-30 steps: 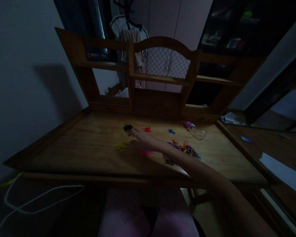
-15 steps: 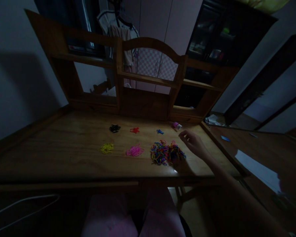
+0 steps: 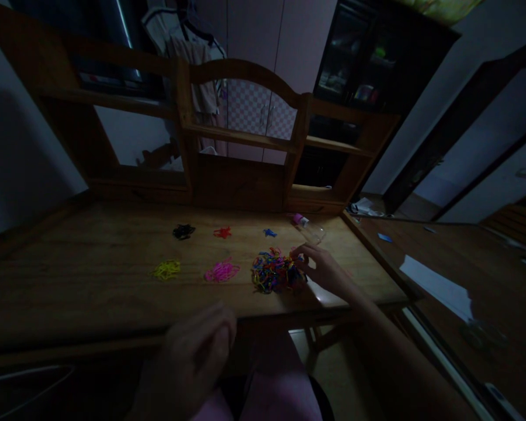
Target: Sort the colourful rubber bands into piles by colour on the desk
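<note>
A heap of mixed-colour rubber bands (image 3: pixel 275 272) lies on the wooden desk (image 3: pixel 114 280). My right hand (image 3: pixel 322 269) rests at the heap's right edge, fingertips pinched on bands there. Small sorted piles lie to the left: black (image 3: pixel 183 231), red (image 3: pixel 222 233), blue (image 3: pixel 269 233), yellow (image 3: pixel 167 269) and pink (image 3: pixel 221 272). My left hand (image 3: pixel 190 359) hovers low in front of the desk edge, dim and blurred, fingers loosely curled with nothing seen in them.
A clear small bottle with a pink cap (image 3: pixel 309 227) lies behind the heap. The desk has a wooden shelf hutch (image 3: pixel 241 140) at its back. A second dark table (image 3: pixel 442 275) with a white sheet stands at the right. The room is very dark.
My right hand drew back from the black pile, swung right, and now sits on the mixed heap. My left hand has come into view at the bottom. The camera turned right.
</note>
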`<act>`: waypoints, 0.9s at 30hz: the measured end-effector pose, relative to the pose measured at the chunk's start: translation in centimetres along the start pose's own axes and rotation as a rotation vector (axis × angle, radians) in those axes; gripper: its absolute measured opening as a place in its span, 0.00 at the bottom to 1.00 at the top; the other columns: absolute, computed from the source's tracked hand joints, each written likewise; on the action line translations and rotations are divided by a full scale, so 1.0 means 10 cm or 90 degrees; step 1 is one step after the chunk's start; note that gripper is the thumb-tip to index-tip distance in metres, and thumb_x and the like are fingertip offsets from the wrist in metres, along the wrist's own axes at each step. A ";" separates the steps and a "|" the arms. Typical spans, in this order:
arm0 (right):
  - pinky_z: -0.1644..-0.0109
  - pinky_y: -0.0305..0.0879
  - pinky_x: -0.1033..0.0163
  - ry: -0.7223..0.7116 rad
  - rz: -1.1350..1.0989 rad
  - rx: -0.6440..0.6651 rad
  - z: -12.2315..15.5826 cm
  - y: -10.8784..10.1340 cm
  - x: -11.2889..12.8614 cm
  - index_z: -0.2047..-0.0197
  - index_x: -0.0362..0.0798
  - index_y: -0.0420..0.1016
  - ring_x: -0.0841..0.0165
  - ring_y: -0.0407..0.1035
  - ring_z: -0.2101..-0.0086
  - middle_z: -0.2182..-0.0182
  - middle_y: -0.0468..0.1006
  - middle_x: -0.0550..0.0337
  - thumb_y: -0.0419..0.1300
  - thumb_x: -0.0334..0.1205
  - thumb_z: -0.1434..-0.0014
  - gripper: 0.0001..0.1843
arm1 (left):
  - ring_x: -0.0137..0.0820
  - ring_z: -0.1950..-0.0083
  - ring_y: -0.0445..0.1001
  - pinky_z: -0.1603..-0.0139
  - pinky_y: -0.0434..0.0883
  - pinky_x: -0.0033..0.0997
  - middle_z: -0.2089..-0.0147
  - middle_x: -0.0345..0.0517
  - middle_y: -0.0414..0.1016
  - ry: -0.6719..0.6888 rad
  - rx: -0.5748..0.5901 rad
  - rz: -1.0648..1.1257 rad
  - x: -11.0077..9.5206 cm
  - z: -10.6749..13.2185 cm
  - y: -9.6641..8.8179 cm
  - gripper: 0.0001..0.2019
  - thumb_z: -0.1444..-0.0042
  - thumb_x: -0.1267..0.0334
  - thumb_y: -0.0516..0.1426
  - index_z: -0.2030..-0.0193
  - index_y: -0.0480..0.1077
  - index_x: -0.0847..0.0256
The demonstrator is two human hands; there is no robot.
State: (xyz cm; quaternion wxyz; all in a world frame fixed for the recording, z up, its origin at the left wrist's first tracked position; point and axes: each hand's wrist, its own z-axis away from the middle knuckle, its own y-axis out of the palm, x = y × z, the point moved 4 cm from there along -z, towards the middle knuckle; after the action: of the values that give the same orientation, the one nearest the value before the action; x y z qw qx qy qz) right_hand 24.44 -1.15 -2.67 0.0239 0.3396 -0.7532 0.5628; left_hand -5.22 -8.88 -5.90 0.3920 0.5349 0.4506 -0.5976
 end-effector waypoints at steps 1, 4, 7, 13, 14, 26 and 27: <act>0.56 0.66 0.62 -0.016 0.012 0.015 -0.04 0.04 0.04 0.55 0.50 0.75 0.66 0.70 0.61 0.59 0.76 0.55 0.57 0.34 0.37 0.08 | 0.32 0.68 0.66 0.64 0.66 0.31 0.72 0.41 0.68 0.023 -0.006 -0.011 0.02 -0.12 0.05 0.16 0.40 0.51 0.55 0.75 0.66 0.57; 0.52 0.65 0.61 -0.039 0.060 0.049 -0.12 0.20 0.12 0.54 0.48 0.76 0.64 0.70 0.57 0.58 0.76 0.53 0.59 0.33 0.38 0.09 | 0.30 0.74 0.60 0.72 0.57 0.30 0.77 0.39 0.60 0.053 0.005 -0.026 0.12 -0.45 0.22 0.18 0.38 0.52 0.50 0.77 0.61 0.58; 0.54 0.65 0.61 -0.027 0.073 0.061 -0.15 0.33 0.10 0.58 0.48 0.77 0.65 0.71 0.59 0.60 0.76 0.54 0.60 0.33 0.39 0.07 | 0.29 0.73 0.59 0.72 0.56 0.29 0.77 0.38 0.60 0.032 0.057 -0.010 0.22 -0.61 0.29 0.17 0.40 0.53 0.51 0.77 0.62 0.59; 0.64 0.64 0.64 0.066 -0.064 -0.044 -0.18 0.24 -0.08 0.64 0.48 0.77 0.68 0.69 0.68 0.67 0.76 0.59 0.62 0.40 0.41 0.05 | 0.27 0.76 0.56 0.74 0.54 0.27 0.78 0.37 0.58 -0.009 0.119 0.091 0.36 -0.67 0.19 0.19 0.40 0.50 0.50 0.76 0.63 0.60; 0.65 0.64 0.65 0.082 -0.093 -0.053 -0.19 0.20 -0.12 0.64 0.48 0.77 0.69 0.69 0.69 0.69 0.76 0.60 0.62 0.42 0.41 0.06 | 0.27 0.77 0.56 0.74 0.54 0.27 0.78 0.37 0.58 -0.009 0.123 0.108 0.38 -0.69 0.18 0.19 0.40 0.50 0.50 0.76 0.63 0.60; 0.64 0.68 0.61 0.166 -0.304 -0.041 -0.34 0.15 -0.42 0.58 0.47 0.77 0.66 0.74 0.66 0.64 0.80 0.55 0.61 0.46 0.40 0.12 | 0.28 0.76 0.58 0.74 0.54 0.29 0.77 0.39 0.61 -0.062 0.154 0.150 0.50 -0.75 0.16 0.21 0.39 0.47 0.51 0.75 0.64 0.60; 0.64 0.67 0.61 0.149 -0.261 -0.035 -0.40 0.15 -0.43 0.58 0.48 0.78 0.66 0.73 0.67 0.64 0.81 0.55 0.61 0.45 0.40 0.12 | 0.28 0.76 0.58 0.74 0.54 0.29 0.77 0.39 0.62 -0.072 0.156 0.155 0.51 -0.75 0.16 0.21 0.39 0.47 0.51 0.75 0.64 0.60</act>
State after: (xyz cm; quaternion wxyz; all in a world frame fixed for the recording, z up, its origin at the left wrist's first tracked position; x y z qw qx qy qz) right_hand 25.58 4.58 -4.29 0.2337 0.4170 -0.6760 0.5608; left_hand -2.20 -2.11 -11.31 0.4178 0.5952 0.2834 -0.6253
